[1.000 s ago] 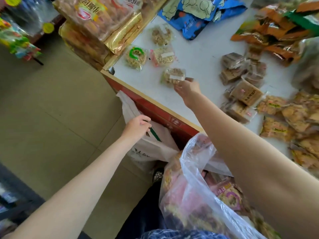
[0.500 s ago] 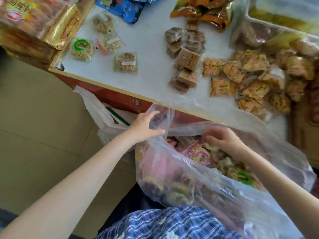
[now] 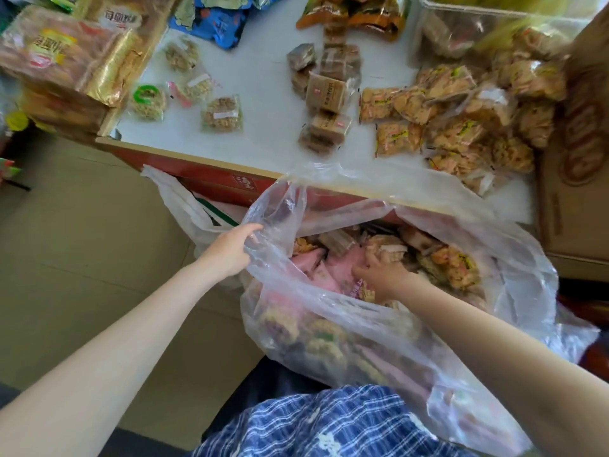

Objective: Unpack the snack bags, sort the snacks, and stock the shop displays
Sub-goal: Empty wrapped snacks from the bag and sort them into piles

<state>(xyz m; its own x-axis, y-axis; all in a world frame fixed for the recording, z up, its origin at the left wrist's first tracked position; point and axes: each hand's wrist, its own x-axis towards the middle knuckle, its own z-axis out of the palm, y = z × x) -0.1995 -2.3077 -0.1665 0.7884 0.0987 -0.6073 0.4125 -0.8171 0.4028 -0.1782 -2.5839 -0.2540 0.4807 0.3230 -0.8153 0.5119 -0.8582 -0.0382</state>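
From the head view we look down on a white worktop (image 3: pixel 263 94) carrying sorted snacks: four clear round-cake packets (image 3: pixel 221 114) at the left, a heap of brown square packets (image 3: pixel 324 94) in the middle, and a pile of yellow-labelled crisp packets (image 3: pixel 461 120) at the right, with blue bags (image 3: pixel 214 24) and orange bags (image 3: pixel 356 11) at the far edge. Stacked gold-wrapped boxes (image 3: pixel 66 57) stand at the left corner, and a white carrier bag (image 3: pixel 179 206) hangs below the worktop's edge. The clear plastic bag (image 3: pixel 445 324) of mixed snacks sits on our lap, its upper film veiling part of the worktop edge and its near wall crossing our right forearm. Against the frame half a second back, our right hand has gone deeper among the packets, while the left has kept to the bag's rim. Our left hand (image 3: pixel 230 252) reaches forward with its grip pinched on the rim, holding the mouth open. Our right hand (image 3: pixel 382 275) is plunged inside, its grip curled onto a pale snack packet (image 3: pixel 387 250) near the top of the heap.
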